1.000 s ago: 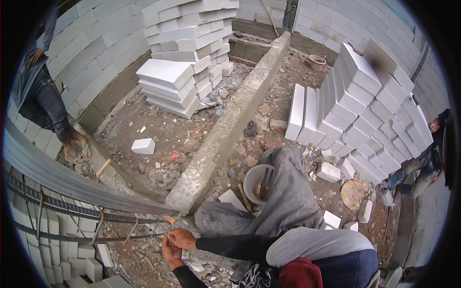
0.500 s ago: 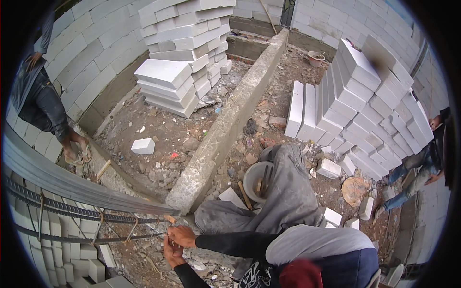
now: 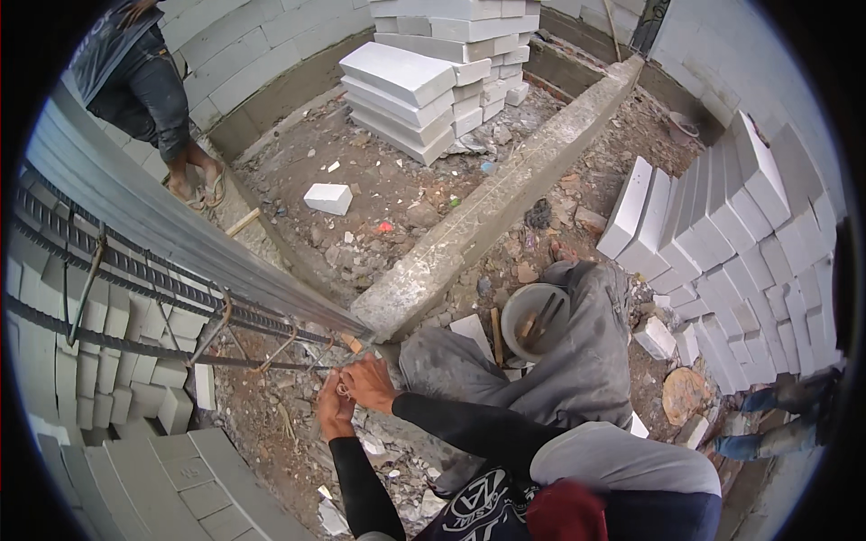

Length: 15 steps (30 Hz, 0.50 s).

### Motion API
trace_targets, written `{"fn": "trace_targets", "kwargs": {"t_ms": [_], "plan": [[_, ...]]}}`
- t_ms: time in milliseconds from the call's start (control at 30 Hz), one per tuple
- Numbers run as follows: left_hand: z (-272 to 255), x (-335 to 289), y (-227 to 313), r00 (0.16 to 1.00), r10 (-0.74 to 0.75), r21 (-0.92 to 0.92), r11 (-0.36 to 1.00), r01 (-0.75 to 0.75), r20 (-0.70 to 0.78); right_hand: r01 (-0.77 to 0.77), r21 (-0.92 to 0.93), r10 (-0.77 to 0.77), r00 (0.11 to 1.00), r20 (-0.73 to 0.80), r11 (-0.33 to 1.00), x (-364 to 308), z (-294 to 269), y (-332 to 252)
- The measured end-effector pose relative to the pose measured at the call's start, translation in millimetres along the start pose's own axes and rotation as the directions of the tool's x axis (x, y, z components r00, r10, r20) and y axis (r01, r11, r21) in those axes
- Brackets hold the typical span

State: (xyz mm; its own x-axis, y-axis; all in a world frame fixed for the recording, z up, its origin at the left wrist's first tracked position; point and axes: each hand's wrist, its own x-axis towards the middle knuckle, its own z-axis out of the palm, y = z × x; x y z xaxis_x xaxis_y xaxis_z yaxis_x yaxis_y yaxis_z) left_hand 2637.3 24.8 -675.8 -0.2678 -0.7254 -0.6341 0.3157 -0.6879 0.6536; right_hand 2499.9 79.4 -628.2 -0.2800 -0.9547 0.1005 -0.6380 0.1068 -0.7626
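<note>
My left hand [image 3: 335, 411] and my right hand [image 3: 370, 383] are close together beside the end of a rebar cage [image 3: 153, 347]. The fingers of both are curled. A small pale bit shows between them, too small to name. The cage has ribbed bars joined by bent stirrups [image 3: 214, 332] and lies along the left side. Just above my hands, a small orange piece [image 3: 352, 343] sits by the end of a long grey metal formwork-like channel [image 3: 180, 230]. By my grey-trousered knees stands a bucket [image 3: 511, 317] with tools [image 3: 541, 322] in it.
A low concrete beam [image 3: 487, 221] runs away from me. White blocks are stacked at the back [image 3: 401, 77], right [image 3: 722, 225] and lower left [image 3: 180, 478]. Rubble and loose blocks [image 3: 328, 198] litter the ground. One person [image 3: 153, 99] stands at far left; another's legs [image 3: 776, 419] show at right.
The view has shifted, so the surroundings sit farther right and more of the lower-left blocks shows. My hands stay together by the bar end, fingers still curled.
</note>
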Motion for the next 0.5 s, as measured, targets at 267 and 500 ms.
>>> {"fn": "trace_targets", "kwargs": {"t_ms": [267,500], "plan": [[-14,16,-3,0.986,-0.162,-0.179,0.97,0.165,0.034,0.159,-0.115,-0.138,0.976,0.168,0.981,8,-6,-13],[-5,-11,11,0.97,-0.242,-0.297,0.927,0.23,-0.003,0.087,-0.047,-0.076,0.978,0.193,0.995,14,-1,-10]]}}
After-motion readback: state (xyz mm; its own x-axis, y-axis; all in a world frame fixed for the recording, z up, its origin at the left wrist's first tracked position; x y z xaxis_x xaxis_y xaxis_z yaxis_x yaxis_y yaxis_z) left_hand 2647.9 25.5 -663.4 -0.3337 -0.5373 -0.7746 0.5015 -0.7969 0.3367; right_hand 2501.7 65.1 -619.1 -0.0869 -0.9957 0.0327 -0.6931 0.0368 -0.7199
